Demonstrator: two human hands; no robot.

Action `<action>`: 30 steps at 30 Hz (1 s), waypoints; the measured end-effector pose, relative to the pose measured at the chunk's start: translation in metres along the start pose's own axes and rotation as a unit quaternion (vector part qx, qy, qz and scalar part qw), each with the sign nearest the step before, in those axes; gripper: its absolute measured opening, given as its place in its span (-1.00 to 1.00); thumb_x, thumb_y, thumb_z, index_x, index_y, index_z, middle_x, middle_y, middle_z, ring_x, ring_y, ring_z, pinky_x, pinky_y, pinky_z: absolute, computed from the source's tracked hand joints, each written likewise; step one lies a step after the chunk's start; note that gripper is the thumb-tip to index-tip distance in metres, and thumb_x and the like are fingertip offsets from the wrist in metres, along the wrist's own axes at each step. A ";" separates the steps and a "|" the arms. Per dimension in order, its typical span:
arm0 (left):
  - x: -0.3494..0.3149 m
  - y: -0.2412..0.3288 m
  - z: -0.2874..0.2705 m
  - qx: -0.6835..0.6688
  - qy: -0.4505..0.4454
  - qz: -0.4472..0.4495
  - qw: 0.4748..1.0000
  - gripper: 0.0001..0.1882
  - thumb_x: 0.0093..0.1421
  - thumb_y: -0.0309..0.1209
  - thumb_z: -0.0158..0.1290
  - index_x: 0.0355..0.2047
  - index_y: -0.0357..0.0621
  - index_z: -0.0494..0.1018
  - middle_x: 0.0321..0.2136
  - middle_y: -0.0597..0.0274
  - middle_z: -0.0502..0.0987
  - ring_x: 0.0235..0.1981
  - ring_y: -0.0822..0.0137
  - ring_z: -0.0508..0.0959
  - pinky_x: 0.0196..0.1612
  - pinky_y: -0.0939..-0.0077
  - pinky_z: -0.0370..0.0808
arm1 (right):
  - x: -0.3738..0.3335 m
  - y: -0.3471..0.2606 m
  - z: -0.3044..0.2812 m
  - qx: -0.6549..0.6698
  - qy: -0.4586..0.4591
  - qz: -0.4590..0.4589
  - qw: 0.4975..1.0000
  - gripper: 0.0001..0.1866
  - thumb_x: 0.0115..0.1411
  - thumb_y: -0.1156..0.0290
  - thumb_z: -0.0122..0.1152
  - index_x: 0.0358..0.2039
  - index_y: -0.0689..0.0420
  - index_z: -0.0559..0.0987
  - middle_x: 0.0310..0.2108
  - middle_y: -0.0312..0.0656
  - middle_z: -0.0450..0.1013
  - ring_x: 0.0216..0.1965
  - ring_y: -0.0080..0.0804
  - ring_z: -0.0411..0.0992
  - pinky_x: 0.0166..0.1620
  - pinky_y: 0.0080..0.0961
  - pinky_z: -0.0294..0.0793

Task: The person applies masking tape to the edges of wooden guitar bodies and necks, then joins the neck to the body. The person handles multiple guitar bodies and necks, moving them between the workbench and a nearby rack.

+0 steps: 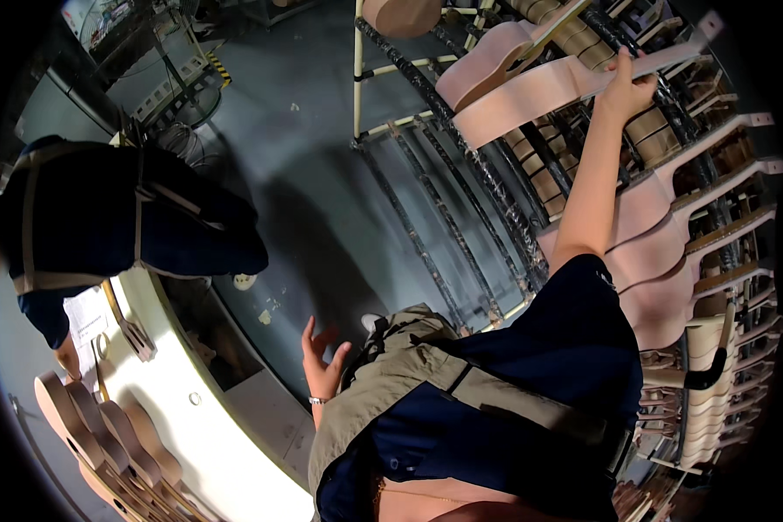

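My right hand [628, 87] reaches up to the rack on the right, its fingers closed around the neck of a pale, unfinished ukulele [518, 109]. The ukulele lies edge-on across the rack bars, its headstock pointing to the upper right. Another bare-wood ukulele [487, 65] rests right behind it. More unfinished ukuleles [648, 261] hang in a row below my right forearm, necks outward. Down near my waist, my left hand [324, 365] is empty with its fingers apart; a light band circles that wrist.
Black-wrapped bars form the rack [426, 204], with lower rails near the floor. On the left, a co-worker in dark clothes [139, 209] leans at a white table [209, 391] with several ukulele bodies [104, 426] and a loose neck [130, 326]. Cables [178, 143] lie on the floor behind.
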State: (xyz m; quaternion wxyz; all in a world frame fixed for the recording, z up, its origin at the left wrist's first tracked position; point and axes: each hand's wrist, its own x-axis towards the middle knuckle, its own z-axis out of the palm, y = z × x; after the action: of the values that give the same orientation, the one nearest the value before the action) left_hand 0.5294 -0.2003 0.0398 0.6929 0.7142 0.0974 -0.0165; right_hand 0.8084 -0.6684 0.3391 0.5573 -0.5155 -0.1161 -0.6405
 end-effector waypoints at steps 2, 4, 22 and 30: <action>-0.001 -0.006 0.000 0.014 0.009 -0.009 1.000 -0.20 -0.06 -0.50 0.25 0.17 -0.10 0.09 -0.20 0.04 0.51 -0.13 0.29 0.50 -0.02 0.42 0.37 | 0.014 0.055 -0.011 -0.040 0.008 -0.009 0.999 -0.62 -0.02 0.56 0.27 -0.21 0.27 0.32 -0.54 -0.18 0.39 -0.63 -0.51 0.33 -0.56 -0.59 0.32; -0.005 -0.007 -0.003 0.024 0.025 -0.026 0.999 -0.22 -0.06 -0.49 0.24 0.16 -0.11 0.11 -0.21 0.03 0.52 -0.14 0.28 0.50 -0.04 0.42 0.38 | 0.014 0.101 -0.014 -0.084 0.046 0.053 0.994 -0.61 -0.05 0.51 0.30 -0.24 0.32 0.35 -0.52 -0.15 0.42 -0.60 -0.50 0.36 -0.53 -0.58 0.36; -0.061 -0.019 -0.104 0.178 0.238 0.023 0.955 -0.50 -0.03 -0.33 0.23 -0.07 -0.15 0.36 -0.29 0.14 0.55 -0.27 0.33 0.56 -0.15 0.43 0.46 | -0.255 0.061 0.035 -0.357 -0.183 -0.049 0.915 -0.50 0.13 0.24 0.16 0.00 0.29 0.37 0.00 0.09 0.31 0.04 -0.05 0.26 0.11 -0.20 0.17; -0.218 0.044 -0.382 0.533 0.614 0.111 0.571 -0.75 0.02 -0.40 0.10 -0.26 -0.16 0.44 -0.29 0.03 0.47 -0.18 0.00 0.39 -0.08 0.22 0.31 | -0.602 -0.178 0.016 0.081 -0.664 0.417 0.615 -0.72 0.07 0.48 0.17 -0.16 0.17 0.50 -0.10 -0.17 0.31 -0.17 -0.42 0.38 -0.07 -0.53 0.38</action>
State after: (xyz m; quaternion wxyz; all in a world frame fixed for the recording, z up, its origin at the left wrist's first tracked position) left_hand 0.2800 0.1532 0.1322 -0.0428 0.7981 0.3932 0.4546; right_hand 0.5770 -0.2364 -0.0531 0.5744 -0.7458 -0.2788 0.1900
